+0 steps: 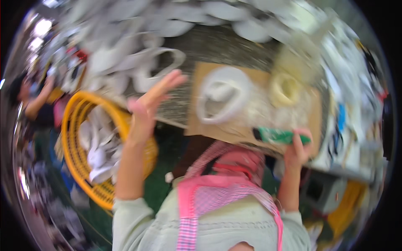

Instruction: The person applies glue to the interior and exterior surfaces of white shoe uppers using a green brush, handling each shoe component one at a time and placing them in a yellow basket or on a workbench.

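My left hand (154, 97) is raised over the near left part of the table with its fingers stretched out, holding nothing. The nearest things to it are loose white curved pieces, one of them a white loop (178, 58). At the table's near edge my right hand (298, 151) grips a green-handled tool (278, 136) with a dark end, perhaps a brush; blur hides its exact kind. Beyond that tool, a white ring-shaped piece (242, 90), possibly a shoe upper, lies on a brown cardboard sheet (194, 123). A yellowish open pot (287, 88) stands to its right.
A yellow plastic basket (72, 144) holding white shoe-like pieces stands at my left. White pieces (226, 11) are heaped along the table's far side. Clutter on a white surface (349, 154) lies at right. Another person (37, 100) is at far left.
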Motion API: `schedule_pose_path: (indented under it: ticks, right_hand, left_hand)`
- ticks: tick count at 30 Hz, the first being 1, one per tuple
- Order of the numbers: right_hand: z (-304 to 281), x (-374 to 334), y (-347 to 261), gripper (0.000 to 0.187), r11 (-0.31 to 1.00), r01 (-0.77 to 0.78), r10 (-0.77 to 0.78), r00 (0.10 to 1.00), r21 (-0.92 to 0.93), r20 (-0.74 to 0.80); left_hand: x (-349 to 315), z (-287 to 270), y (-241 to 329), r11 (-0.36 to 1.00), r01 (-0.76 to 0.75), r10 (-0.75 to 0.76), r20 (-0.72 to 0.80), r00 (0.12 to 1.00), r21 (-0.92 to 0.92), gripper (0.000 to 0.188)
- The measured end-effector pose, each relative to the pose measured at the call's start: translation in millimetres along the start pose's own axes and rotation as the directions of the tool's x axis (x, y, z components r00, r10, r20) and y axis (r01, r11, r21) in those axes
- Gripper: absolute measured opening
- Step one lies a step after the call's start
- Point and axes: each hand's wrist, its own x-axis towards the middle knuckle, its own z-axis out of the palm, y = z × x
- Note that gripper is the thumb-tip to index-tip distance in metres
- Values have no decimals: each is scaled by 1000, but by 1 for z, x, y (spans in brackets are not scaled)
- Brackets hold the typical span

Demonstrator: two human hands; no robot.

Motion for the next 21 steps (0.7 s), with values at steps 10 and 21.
schedule_pose_path:
  ticks: [10, 21]
  right_hand:
    - [19, 83, -28, 9, 598, 489, -395, 869, -636, 297]
    - [-27, 84, -66, 10, 895, 193, -208, 978, -402, 7]
  left_hand:
    - [32, 35, -22, 457, -713, 409, 586, 700, 532, 26]
    - [22, 84, -17, 795, -120, -9, 210, 978, 595, 31]
